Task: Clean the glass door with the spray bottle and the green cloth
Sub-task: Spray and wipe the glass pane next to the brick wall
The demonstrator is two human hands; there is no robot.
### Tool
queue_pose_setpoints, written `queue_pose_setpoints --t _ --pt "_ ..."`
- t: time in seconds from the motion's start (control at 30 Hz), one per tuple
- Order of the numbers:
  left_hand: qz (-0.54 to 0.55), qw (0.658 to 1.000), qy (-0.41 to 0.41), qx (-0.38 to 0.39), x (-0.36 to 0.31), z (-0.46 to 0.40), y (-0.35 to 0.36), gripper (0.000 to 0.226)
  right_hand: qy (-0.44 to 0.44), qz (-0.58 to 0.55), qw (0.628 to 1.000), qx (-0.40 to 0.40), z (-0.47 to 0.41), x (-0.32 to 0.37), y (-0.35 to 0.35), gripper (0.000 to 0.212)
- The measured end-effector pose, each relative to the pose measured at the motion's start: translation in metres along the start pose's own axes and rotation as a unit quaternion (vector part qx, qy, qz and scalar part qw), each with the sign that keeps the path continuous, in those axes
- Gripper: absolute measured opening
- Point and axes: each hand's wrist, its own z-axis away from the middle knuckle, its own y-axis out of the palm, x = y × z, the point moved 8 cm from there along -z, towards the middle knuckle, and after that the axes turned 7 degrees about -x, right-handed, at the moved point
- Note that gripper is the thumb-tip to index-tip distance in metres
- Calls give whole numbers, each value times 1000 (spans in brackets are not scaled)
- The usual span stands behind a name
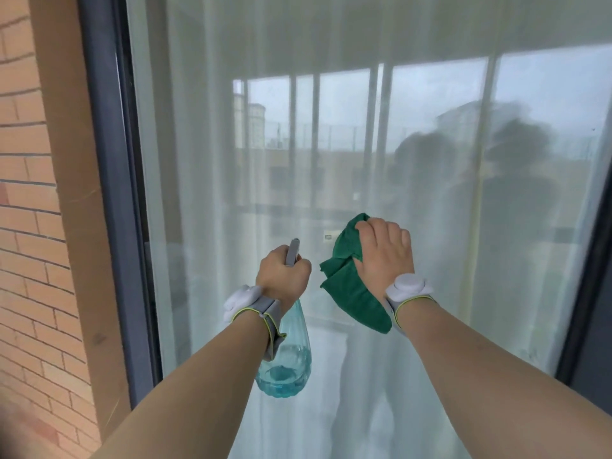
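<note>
Glass door (331,144): fills most of the view, dark frame on both sides, white curtain behind the pane, brick wall (26,193) to my left. Rigid, smooth, breakable by judgement; needs flat, even pressure, no knocks from the bottle.

Spray bottle (288,362): in my left hand (281,276), in front of the lower middle of the pane. Long axis close to vertical, grey nozzle head up and aimed away from me at the glass, blue-tinted body hanging below my wrist. Only a little liquid at the bottom, so I judge it light. Clear plastic, likely slick if wet; best held at the neck. My left fingers are curled round the neck and trigger.

Green cloth (351,286): under my right hand (385,253), just right of the bottle. Soft, limp, bunched; it runs diagonally from upper corner near my fingertips down to a loose tail below my wrist. My right fingers lie fairly straight over it, palm pressing it toward the glass. Whether cloth meets pane I cannot tell.
</note>
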Motion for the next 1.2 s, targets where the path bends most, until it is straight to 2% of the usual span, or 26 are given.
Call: queue_pose_setpoints --t 0.07,0.13,0.23,0.47,0.6,0.77,0.87,1.07,1.2 --pt "-1 1000 0 5 -3 2 2 11 -34 1 999 29 10 14 7 56" --pt "-6 1000 2 4 -6 3 4 23 -61 -2 997 55 16 21 12 56" --pt "-12 1000 9 9 -13 3 6 31 -80 8 995 58 4 10 4 55" --pt "-5 1000 14 8 -24 -1 8 17 17 34 999 31 -17 -33 -22 60" --pt "-2 999 13 31 -24 6 24 9 11 4 999 38 5 -34 -25 62" --pt "20 999 13 42 -25 13 35 13 -46 -48 994 89 58 -27 -23 67" --pt "25 998 5 53 -17 23 47 12 -42 -64 988 134 92 -27 -20 61" --pt "-2 997 7 72 13 52 72 12 -117 -103 955 252 140 -4 -4 51" --pt "0 997 -38 72 38 76 80 16 -65 -118 942 307 168 -10 4 50"
